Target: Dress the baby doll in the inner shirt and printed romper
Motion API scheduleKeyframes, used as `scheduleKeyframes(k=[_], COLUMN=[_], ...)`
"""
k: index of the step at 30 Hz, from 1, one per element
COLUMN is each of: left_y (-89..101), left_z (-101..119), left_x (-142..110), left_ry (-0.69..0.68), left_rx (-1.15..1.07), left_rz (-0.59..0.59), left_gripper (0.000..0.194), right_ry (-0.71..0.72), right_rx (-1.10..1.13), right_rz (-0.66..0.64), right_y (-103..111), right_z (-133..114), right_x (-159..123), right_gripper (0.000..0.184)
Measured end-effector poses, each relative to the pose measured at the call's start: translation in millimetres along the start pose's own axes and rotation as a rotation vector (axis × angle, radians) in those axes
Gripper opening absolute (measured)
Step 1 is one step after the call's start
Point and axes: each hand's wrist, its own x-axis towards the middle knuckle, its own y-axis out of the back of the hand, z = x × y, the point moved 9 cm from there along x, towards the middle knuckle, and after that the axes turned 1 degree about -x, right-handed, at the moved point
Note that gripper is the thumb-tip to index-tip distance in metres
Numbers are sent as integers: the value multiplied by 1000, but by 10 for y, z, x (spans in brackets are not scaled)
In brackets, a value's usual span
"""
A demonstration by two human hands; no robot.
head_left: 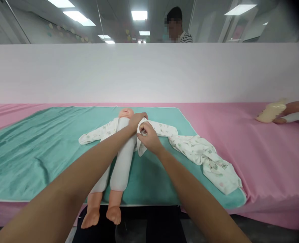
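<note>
A baby doll (pixel 122 158) lies on its back on a teal mat (pixel 38 148), head away from me, bare feet over the near edge. It wears a white printed top (pixel 101 131) with sleeves spread out. My left hand (pixel 136 119) rests closed on the doll's chest near the neck, gripping the top's fabric. My right hand (pixel 148 136) pinches the right front edge of the top beside it. A second white printed garment (pixel 207 160) lies crumpled on the mat to the right.
The mat lies on a pink sheet (pixel 227 125) covering a long table. A white partition (pixel 149 72) runs behind it; a person (pixel 177 28) stands beyond. At far right lie a cream bottle (pixel 270 113) and part of another doll (pixel 297 113).
</note>
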Motion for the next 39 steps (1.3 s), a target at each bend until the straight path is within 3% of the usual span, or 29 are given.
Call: scheduleKeyframes(k=[4,6,13,16,18,20,23,25,30,34,37,39], left_y=[428,614,1051,1151,1157,1081,829,691,611,603,622,610], left_z=[72,45,-307,-526,-729,-941,-1125,-1141,-1164,-1159,-1133,-1101], left_x=[-206,-370,-840,-1117,-1351,-1588,-1842,-1907,-1924,-1931,-1935,-1934], left_ry=[-151,-164,23,131,247,378,503,504,423,361,324,299], left_rx=[295,365,507,455,328,114,-287,-483,-683,-833,-919,-957], left_rz=[58,109,245,268,253,211,111,76,138,150,162,134], left_gripper=[12,16,15,8,7,22,42,47,43,38,40,43], right_ry=[-26,-69,-160,-148,-166,-187,-171,-148,-135,-240,-237,-182], right_rx=[175,297,674,543,284,18,-204,-278,-278,-123,-72,-119], right_rz=[-159,-248,-496,-457,-305,-213,-314,-364,-233,-43,84,46], right_y=[-212,-290,-368,-334,-216,-133,-256,-355,-378,-282,-302,-461], right_z=[-19,-25,-315,-298,-141,-2,82,89,92,103,-60,-233], right_x=[-61,-100,-247,-230,-178,-169,-241,-300,-320,-183,7,123], right_gripper=[6,11,38,35,29,28,34,35,35,36,37,36])
